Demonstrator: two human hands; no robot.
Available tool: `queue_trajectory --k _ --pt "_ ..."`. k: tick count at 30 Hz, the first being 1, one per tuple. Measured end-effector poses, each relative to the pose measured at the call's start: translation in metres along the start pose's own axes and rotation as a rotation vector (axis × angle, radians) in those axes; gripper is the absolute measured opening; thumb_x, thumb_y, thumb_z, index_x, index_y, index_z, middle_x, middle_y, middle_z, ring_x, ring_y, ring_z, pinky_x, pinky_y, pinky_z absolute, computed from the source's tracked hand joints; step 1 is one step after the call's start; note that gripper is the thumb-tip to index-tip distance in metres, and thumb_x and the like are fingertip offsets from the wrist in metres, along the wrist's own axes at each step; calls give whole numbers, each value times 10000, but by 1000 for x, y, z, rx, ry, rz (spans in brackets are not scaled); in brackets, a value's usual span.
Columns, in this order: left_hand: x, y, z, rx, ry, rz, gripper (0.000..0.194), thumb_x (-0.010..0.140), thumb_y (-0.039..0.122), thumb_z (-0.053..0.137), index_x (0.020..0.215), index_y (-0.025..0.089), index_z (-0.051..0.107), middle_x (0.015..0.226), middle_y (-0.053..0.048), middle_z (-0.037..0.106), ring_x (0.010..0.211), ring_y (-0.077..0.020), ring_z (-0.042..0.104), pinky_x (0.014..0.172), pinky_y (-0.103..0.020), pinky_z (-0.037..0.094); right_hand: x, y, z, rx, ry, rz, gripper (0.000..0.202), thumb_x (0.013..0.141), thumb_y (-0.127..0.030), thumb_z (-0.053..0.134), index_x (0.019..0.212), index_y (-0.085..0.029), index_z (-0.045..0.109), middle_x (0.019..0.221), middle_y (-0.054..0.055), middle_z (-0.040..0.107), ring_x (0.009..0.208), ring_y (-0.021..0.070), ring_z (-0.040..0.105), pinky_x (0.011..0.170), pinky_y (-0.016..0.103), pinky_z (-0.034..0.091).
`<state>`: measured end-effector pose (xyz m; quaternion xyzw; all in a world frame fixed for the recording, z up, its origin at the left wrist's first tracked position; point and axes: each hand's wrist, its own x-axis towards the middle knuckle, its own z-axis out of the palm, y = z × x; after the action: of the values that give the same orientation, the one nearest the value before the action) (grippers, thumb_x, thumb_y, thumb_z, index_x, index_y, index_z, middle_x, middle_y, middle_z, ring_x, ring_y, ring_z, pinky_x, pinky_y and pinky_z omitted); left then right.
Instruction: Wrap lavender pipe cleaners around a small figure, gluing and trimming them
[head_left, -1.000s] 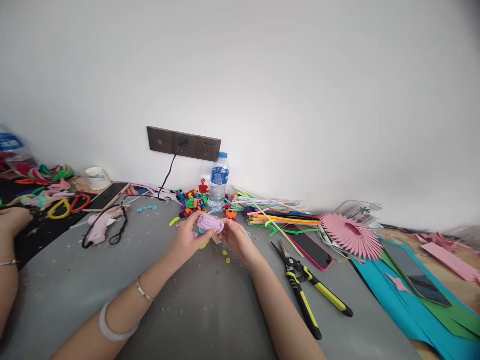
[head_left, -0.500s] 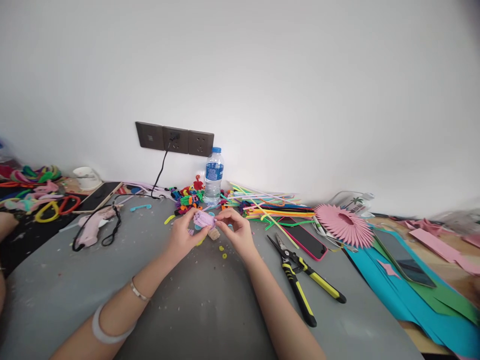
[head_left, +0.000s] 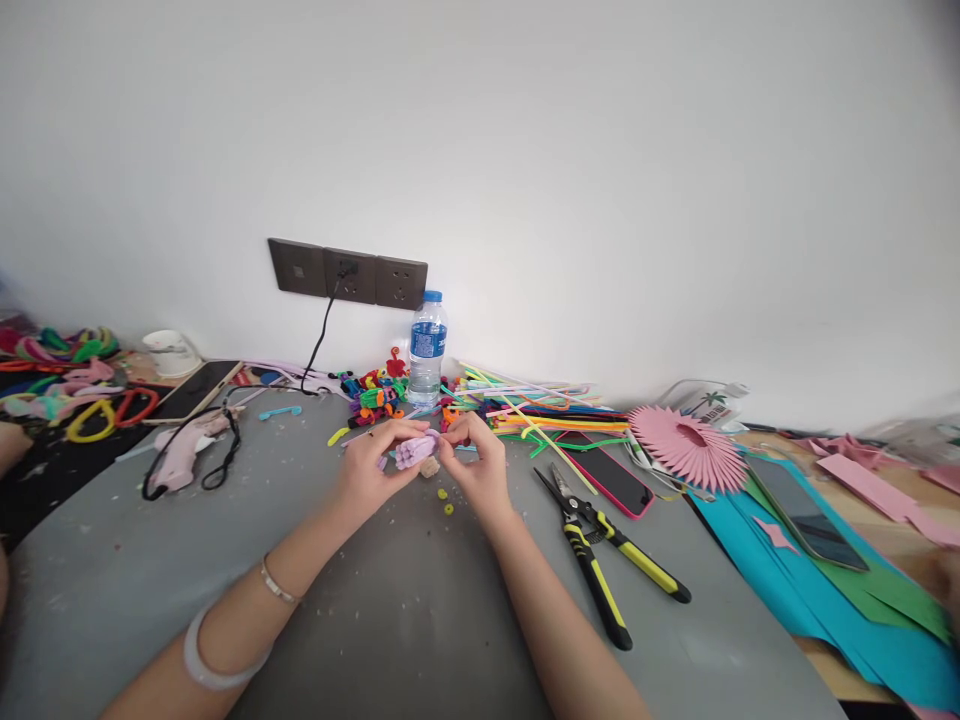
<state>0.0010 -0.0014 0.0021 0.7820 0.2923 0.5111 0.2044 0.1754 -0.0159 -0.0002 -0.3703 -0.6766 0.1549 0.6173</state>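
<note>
A small lilac fuzzy piece (head_left: pixel 412 452) is held between my two hands above the grey table. My left hand (head_left: pixel 375 468) is closed round its left side, thumb below and fingers above. My right hand (head_left: pixel 478 466) pinches its right end with thumb and forefinger. Just under the piece is a small beige lump (head_left: pixel 430 467). Two yellow-green bits (head_left: pixel 448 509) lie on the table below my right hand.
Behind my hands stand a water bottle (head_left: pixel 427 350) and colourful pipe cleaners (head_left: pixel 540 400). Black-and-yellow pliers (head_left: pixel 592 540), a pink-edged phone (head_left: pixel 611 475) and a pink paper fan (head_left: pixel 686 448) lie right. A pink glue gun (head_left: pixel 184 455) with black cord lies left.
The lilac piece has turned and shifted slightly right, showing its lobed side. My left fingers now reach over its top, and my right hand has moved slightly with it.
</note>
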Motion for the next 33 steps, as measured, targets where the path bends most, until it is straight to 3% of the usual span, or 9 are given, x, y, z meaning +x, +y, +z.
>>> queue_trajectory --k 11,18,25,33 --pt "1 1 -1 36 19 84 166 829 155 688 989 194 672 1061 -99 788 993 -213 753 940 -320 586 -1 -3 1 -57 31 -42 191 887 -156 594 719 -226 535 699 -5 542 672 168 525 613 301 421" --pt "-1 0 -3 43 58 -30 188 830 220 701 1015 194 693 1056 -80 799 962 -223 764 920 -322 598 -2 0 1 24 6 33 113 905 -196 603 802 -219 560 759 6 557 698 164 513 642 301 413" --pt "-4 -4 -3 -48 58 -168 233 832 257 700 1058 200 698 1083 -70 791 951 -214 764 848 -295 619 -1 13 2 252 234 221 276 905 -247 586 718 -239 384 707 -42 407 657 141 412 637 282 366" --pt "-1 1 -2 -63 82 -217 221 808 266 695 1014 188 702 1046 -66 802 881 -200 770 791 -282 631 0 16 -1 296 262 242 237 858 -261 604 730 -237 405 735 -23 466 681 145 457 638 279 373"
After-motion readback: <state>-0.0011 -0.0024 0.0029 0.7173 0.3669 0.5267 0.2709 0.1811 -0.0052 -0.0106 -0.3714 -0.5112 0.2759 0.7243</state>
